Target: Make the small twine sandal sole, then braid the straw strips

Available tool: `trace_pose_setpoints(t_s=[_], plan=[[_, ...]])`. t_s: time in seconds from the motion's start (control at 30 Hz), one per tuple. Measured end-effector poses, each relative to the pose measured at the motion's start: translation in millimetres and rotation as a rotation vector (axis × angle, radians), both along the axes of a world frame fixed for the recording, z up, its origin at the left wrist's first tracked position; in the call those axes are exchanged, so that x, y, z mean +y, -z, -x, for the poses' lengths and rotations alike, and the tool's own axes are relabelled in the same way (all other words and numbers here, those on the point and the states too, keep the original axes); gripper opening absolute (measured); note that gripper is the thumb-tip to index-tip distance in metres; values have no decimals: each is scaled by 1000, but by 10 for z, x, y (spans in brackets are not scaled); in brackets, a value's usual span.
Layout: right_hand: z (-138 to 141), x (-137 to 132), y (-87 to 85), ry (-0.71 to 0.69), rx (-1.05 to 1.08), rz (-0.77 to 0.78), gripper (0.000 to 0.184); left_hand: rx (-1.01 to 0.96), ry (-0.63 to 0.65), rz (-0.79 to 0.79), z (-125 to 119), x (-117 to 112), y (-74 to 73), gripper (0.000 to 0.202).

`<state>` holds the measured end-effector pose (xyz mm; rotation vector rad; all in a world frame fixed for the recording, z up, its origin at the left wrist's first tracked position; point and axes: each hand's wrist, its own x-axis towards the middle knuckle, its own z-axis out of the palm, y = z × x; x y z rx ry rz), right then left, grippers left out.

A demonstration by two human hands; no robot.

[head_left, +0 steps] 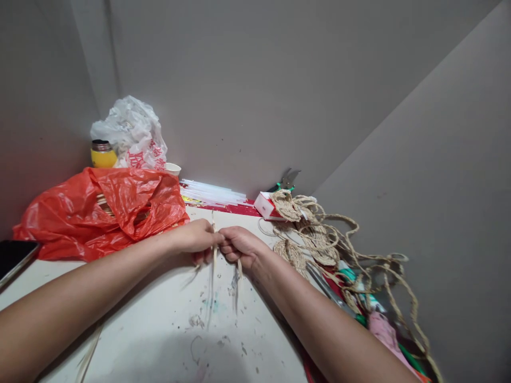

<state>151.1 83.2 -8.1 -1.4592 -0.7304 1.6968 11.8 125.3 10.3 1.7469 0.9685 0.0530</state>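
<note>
Both hands meet at mid-table, above the white top. Left hand [195, 240] and right hand [240, 248] are knuckle to knuckle, fingertips touching or nearly so.

Strips [212, 274]: thin, pale, straw-coloured, flat like dried grass or raffia. They are pinched where the two hands meet. One short end pokes up above the fingers. The longer ends hang down to the table, one under the join of the hands and one under the right hand. They look limp and slightly wavy. How many there are I cannot tell.

Grip: left hand curled closed, thumb and fingers nipping the strips. Right hand also closed on them, fingers folded under. Both forearms are bare and come in low from the near edge.

Table [159, 330]: white, scuffed, with grey smears and specks below the hands. Another pale strip lies at the near left edge, partly under the left forearm.

Left of the hands is a red bag [80, 213], crumpled, with wooden sticks showing through a fold. Behind it are a white bag [133, 130], a yellow flask [102, 155] and a white cup [173, 168]. A dark phone [14, 254] is at the far left edge.

Back wall: clear rods [211, 192] lie in a bundle. Cutters [286, 180] with green grips stand near a red-and-white box [264, 206].

Right of the hands is braid [315, 236], tan, plaited, some wound in flat coils and the rest trailing loose along the wall. Coloured clutter lies beneath it, too jumbled to name.
</note>
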Motion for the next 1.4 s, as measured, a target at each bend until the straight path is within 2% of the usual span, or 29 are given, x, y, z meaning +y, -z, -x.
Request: trace_pose_setpoints(t_s=[0.07, 0.13, 0.2, 0.37, 0.43, 0.57, 0.7, 0.9, 1.03, 1.2, 1.4], plan=[[-19, -2, -1, -28, 22, 1, 27, -83, -91, -25, 28, 111, 5, 21], [-34, -2, 0, -54, 37, 1, 28, -150, -183, -58, 36, 189, 41, 15], [-42, -1, 1, -76, 41, -8, 28, -189, -219, -29, 21, 205, 84, 8], [-42, -3, -7, -131, -3, -36, 21, -237, -178, 163, -39, 99, 137, 11], [-47, -6, -12, -148, -39, -55, 20, -239, -180, 189, -40, 82, 145, 12], [-73, -18, 4, -179, -170, -112, 23, -218, -182, 139, -22, 131, 179, 18], [-84, -29, 52, -200, -397, -190, 19, -170, -163, 89, -11, 206, 230, 16], [-55, -8, 78, -204, -813, -414, 14, -111, -161, 14, -6, 224, 204, 17], [-37, -30, 69, -225, -1019, -527, 14, -89, -179, -52, -18, 204, 199, 19], [-39, -81, 53, -265, -1119, -557, 15, -93, -189, -78, -40, 210, 240, 14], [-25, -84, -25, -249, -1055, -463, 18, -114, -219, -69, -49, 181, 224, 15]])
